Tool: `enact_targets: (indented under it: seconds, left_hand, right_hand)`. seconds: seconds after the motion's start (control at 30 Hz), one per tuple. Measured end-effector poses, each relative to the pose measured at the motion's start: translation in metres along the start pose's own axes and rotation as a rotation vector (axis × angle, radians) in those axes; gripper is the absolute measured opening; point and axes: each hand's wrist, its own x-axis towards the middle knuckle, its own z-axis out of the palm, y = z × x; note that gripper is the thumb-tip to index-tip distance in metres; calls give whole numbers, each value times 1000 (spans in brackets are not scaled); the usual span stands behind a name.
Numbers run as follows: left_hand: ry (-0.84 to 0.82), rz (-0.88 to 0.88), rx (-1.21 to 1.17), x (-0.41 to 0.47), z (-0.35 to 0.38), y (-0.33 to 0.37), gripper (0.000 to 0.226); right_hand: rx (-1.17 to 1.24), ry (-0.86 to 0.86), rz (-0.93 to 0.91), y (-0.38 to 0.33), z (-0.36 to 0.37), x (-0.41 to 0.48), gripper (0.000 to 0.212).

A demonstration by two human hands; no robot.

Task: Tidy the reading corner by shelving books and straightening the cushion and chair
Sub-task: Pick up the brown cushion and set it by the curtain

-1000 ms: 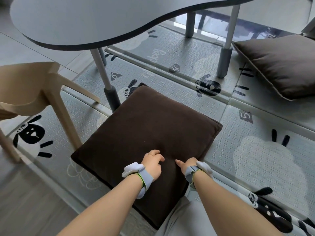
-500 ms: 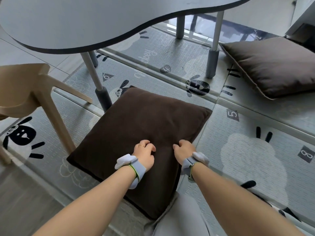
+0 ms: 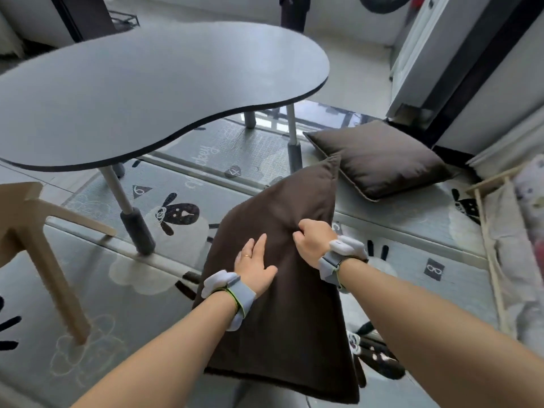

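The dark brown cushion is held up off the play mat at the centre of the frame, one corner pointing upward. Its fabric is pinched in the closed right hand. The left hand is laid flat against it, fingers spread. A 2nd cushion lies at upper right, beside the grey table; a beige chair is seen at left.

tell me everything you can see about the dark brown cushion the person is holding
The cushion is a square pillow in plain dark brown, soft-looking fabric. It is lifted and tilted, one corner pointing up and away toward the second cushion, its near edge low by the person. The right hand pinches a fold of fabric near the middle; the left hand lies flat and open on its face. Whether its lower edge touches the mat cannot be told.
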Motion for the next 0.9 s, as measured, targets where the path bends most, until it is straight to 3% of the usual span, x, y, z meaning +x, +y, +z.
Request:
enact_targets:
  seconds: [0.17,0.4,0.57,0.9]
  left_hand:
    - [-155,170,-51,-16,23,72,77]
    - [-282,359,-47,-48,59,159,88]
    - [-393,474,-26,-70,95,198,92]
    - [-622,621,-40,-158,209,260,72]
  right_hand:
    - [-58,111,62,42,-59,-31,27]
    - [-76,273,245,105,-126,-96,33]
    - [-170,297,321,135,-155,-143,34]
    - [-152,367,587,226,-180,-274,31]
